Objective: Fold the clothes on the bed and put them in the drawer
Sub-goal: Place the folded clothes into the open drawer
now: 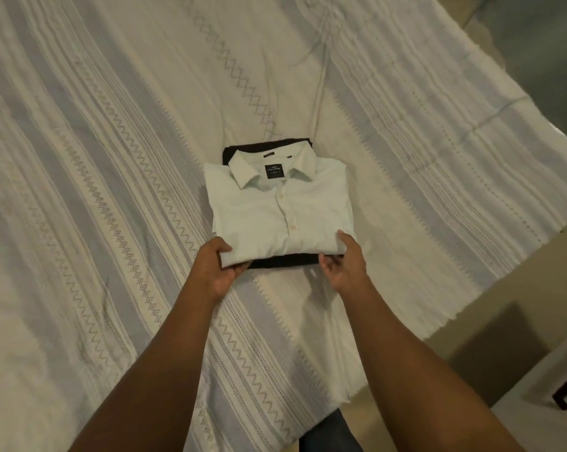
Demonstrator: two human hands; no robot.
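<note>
A folded white collared shirt (275, 210) lies on top of a folded dark garment (283, 263) in the middle of the bed (96, 190). The dark garment shows only as a strip at the near edge and a bit behind the collar. My left hand (218, 269) grips the near left corner of the white shirt, thumb on top, fingers underneath. My right hand (342, 262) holds the near right corner, thumb on top of the shirt and fingers curled at the stack's edge.
A cream bedspread with grey stripes and zigzag stitching covers the bed. Its fringed edge hangs at the right, with tan floor (471, 321) beyond. A dark furniture leg (561, 398) stands at the lower right.
</note>
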